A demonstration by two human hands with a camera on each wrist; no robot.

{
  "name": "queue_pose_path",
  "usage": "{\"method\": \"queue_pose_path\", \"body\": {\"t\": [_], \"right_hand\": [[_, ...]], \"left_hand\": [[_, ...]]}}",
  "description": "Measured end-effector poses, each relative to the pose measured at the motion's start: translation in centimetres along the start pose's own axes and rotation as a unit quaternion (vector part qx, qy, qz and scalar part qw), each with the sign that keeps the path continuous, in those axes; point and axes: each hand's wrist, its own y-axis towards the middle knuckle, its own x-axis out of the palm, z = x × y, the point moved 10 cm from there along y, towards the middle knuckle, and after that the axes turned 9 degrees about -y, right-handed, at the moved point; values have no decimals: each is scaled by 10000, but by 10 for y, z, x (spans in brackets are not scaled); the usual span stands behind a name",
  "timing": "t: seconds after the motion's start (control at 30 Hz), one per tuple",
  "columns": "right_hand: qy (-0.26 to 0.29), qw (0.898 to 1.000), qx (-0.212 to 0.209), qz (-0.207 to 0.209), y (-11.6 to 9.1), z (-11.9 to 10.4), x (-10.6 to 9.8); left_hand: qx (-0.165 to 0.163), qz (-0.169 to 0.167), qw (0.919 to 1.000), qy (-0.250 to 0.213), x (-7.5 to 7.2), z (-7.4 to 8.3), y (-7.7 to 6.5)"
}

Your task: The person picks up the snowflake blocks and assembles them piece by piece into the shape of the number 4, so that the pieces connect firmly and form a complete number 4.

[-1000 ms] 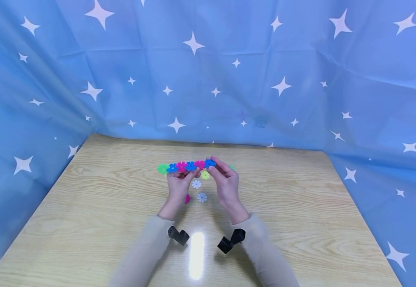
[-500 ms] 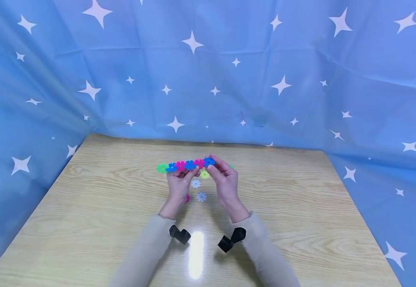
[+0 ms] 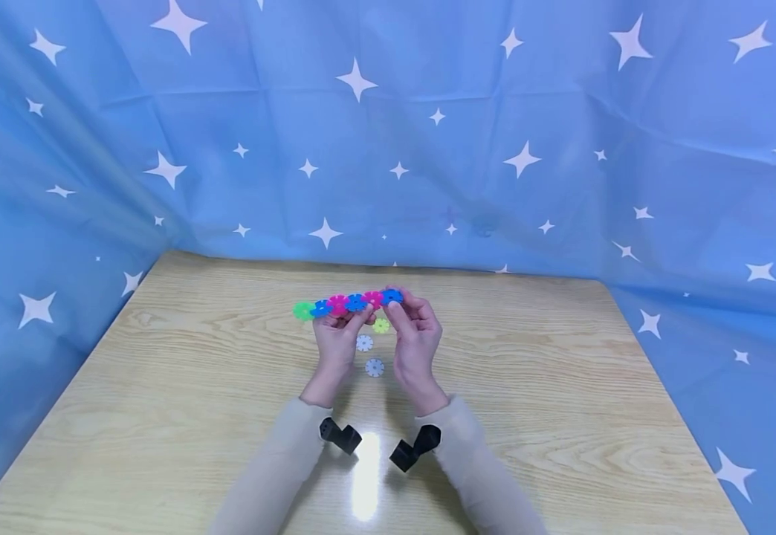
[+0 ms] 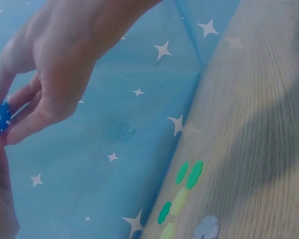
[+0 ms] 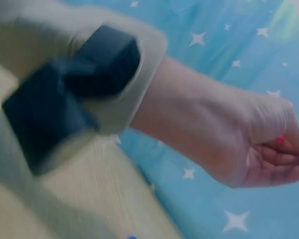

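Note:
A chain of notched plastic discs [image 3: 338,305], green, blue and pink, is held above the table in the head view. My left hand [image 3: 337,345] pinches it near the middle, thumb on the near side. At its right end, my right hand [image 3: 418,342] pinches a blue disc [image 3: 392,296] between thumb and fingers. That blue disc also shows at the left edge of the left wrist view, with the right hand [image 4: 65,64] around it. The right wrist view catches the left hand [image 5: 204,119], with a bit of pink behind its fingers.
On the wooden table [image 3: 160,386] below the hands lie two pale discs [image 3: 374,368] and a yellow-green disc [image 3: 380,325]. The left wrist view adds several green discs [image 4: 194,175] there. A blue star-printed curtain [image 3: 388,134] hangs behind the table. Black cameras [image 3: 341,435] sit on both wrists.
The chain's right end has risen slightly, and my right hand and forearm have shifted a little left. The loose pink disc beside the left wrist is now hidden. Both grips stay the same.

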Motion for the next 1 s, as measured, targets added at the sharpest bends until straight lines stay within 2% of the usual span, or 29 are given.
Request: {"method": "queue_pose_path", "body": {"t": [0.33,0.67,0.83,1.0], "right_hand": [[-135,9988,-391,-279,2,-1,2],[-220,9981,-544,-200,1,0,1],[-343,9980,-501,-196,4,-3,5],[-396,9986,-308,-145,4,-4,9]], "left_hand": [[78,92,9999,7,-3,1,-1],[92,194,9996,155,-4,-2,-1],[-98,238,9996,84,-4,-4,2],[-365,319,9987,-177,-6,-8,5]]}}
